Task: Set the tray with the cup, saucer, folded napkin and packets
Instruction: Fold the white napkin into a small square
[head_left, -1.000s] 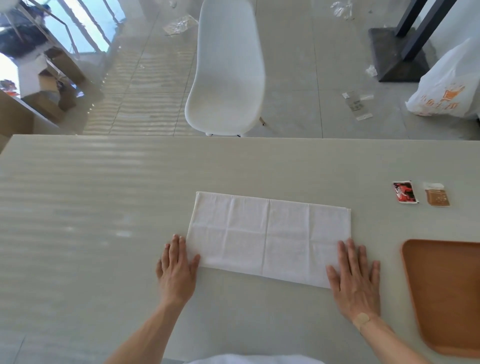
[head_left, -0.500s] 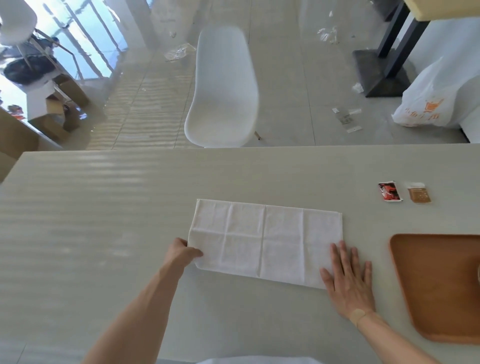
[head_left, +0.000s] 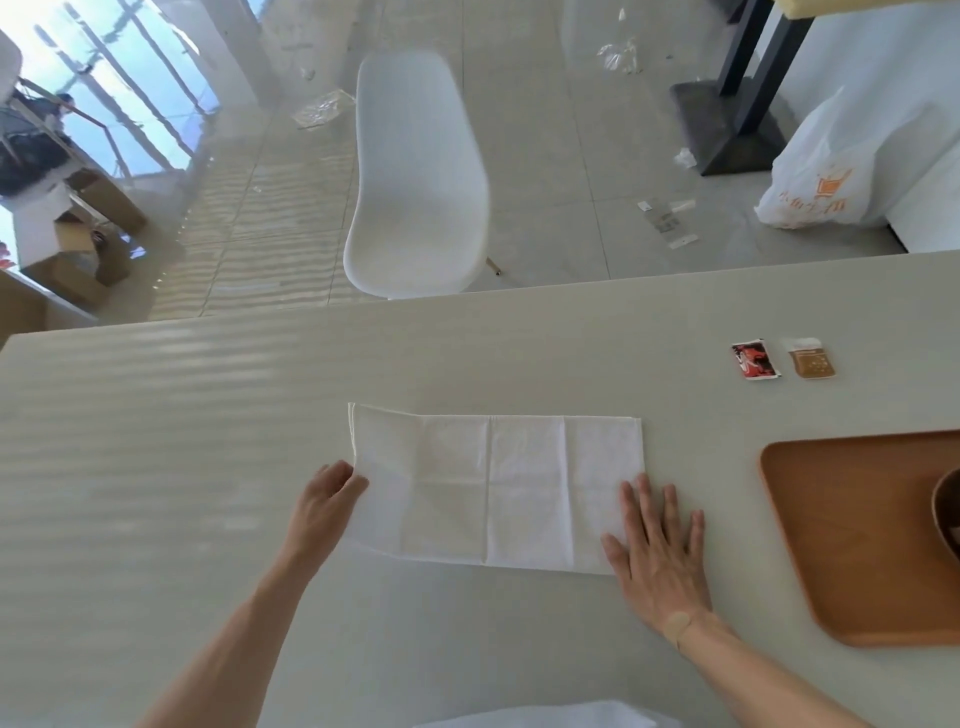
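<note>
The napkin (head_left: 496, 491) was mid-fold, its left edge pinched by the left hand (head_left: 324, 501) and its right corner pinned flat by the open right hand (head_left: 657, 553); carrying that edge across seemed next.

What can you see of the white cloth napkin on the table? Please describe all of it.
The white cloth napkin lies flat on the pale table as a long rectangle, left of the wooden tray. Fold creases cross it, the clearest near its middle. It looks like thin woven fabric. The left hand pinches its near left edge; the right hand lies flat with fingers on its near right corner.
</note>
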